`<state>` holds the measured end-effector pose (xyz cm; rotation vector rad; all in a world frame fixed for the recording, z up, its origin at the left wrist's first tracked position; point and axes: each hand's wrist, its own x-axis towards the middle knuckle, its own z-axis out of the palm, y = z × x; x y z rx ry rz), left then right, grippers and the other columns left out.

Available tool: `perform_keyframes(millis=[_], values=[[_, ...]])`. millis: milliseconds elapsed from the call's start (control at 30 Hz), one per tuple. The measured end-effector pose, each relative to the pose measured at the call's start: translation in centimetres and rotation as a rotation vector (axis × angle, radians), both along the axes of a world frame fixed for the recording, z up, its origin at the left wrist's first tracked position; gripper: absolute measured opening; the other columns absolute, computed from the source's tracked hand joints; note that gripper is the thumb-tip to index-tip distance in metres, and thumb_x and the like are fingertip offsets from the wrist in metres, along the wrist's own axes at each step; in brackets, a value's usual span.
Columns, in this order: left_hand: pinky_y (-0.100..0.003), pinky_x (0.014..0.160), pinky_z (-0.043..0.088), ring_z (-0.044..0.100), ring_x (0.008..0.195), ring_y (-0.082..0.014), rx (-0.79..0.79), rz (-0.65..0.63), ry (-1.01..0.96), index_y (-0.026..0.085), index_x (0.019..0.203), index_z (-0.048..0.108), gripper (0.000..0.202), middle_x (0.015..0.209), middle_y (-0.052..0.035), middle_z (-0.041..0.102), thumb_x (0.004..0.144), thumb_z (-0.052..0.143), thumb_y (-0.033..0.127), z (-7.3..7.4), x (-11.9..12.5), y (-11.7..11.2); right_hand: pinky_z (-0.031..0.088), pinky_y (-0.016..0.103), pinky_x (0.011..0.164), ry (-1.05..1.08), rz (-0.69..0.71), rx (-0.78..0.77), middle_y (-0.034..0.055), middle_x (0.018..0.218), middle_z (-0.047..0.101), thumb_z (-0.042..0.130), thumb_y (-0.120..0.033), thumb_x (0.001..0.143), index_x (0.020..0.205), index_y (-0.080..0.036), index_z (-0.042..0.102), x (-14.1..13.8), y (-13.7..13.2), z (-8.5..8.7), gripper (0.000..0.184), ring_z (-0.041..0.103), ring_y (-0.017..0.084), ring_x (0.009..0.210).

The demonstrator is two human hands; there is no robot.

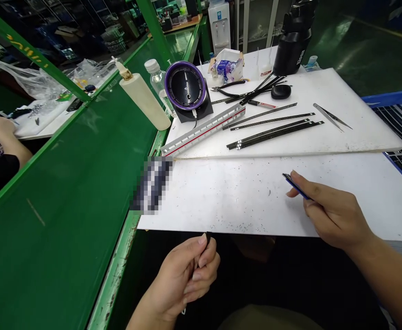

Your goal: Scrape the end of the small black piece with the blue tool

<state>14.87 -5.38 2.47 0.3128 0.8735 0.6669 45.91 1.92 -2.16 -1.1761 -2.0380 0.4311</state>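
My left hand (194,270) is closed in front of the table's near edge. Its thumb and fingers pinch a thin black strip (208,235), most of which the hand hides; a pale tip shows under the wrist. Over the right part of the white table (221,192), my right hand (335,211) grips a slim blue-and-black tool (295,185) between thumb and fingers, pointing left. The tool's exact kind is unclear. Several dark strips (273,134) with light ends lie on a white foam board (352,133), beside pointed tweezers (332,118).
A grey slotted rail (204,129) lies slantwise near a purple-rimmed fan (186,87). Behind are cutting pliers (228,85), a black mouse (281,91) and a black bottle (292,50). A green partition (66,197) borders the left. At right stands a blue bin (390,97) of strips. Another person's hand (1,128) shows far left.
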Motion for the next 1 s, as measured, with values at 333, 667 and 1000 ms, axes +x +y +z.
perform_keyframes(millis=[333, 667, 1000], values=[[-0.014, 0.035, 0.021, 0.025, 0.04, -0.0035, 0.149, 0.045, 0.277, 0.016, 0.07, 0.057, 0.034, 0.054, 0.0047, 0.039, 0.091, 0.059, 0.042, -0.3, 0.0, -0.7, 0.047, 0.025, 0.054, -0.086, -0.134, 0.045, 0.0001, 0.101, 0.068, 0.043, -0.005, 0.089, 0.149, -0.026, 0.041, -0.6, 0.6, 0.2, 0.064, 0.05, 0.01, 0.053], [-0.016, 0.04, 0.016, 0.019, 0.048, -0.0062, -0.017, 0.079, 0.257, 0.018, 0.067, 0.041, 0.04, 0.06, 0.0052, 0.032, 0.094, 0.048, 0.047, -2.3, -1.0, -0.7, 0.051, 0.028, 0.062, -0.04, 0.394, -0.265, 0.004, 0.088, 0.061, 0.034, 0.0, 0.084, 0.157, -0.021, 0.019, -6.8, -6.7, 4.0, 0.078, 0.059, 0.017, 0.071], [-0.015, 0.035, 0.025, 0.026, 0.042, -0.0057, 0.026, 0.085, 0.451, 0.02, 0.068, 0.042, 0.043, 0.054, 0.0067, 0.037, 0.09, 0.053, 0.055, -3.6, -0.3, -0.5, 0.031, 0.031, 0.052, -0.485, 0.475, -0.425, 0.0071, 0.089, 0.059, 0.037, -0.001, 0.078, 0.159, -0.013, 0.012, -10.3, -6.0, 1.9, 0.086, 0.05, 0.019, 0.061]])
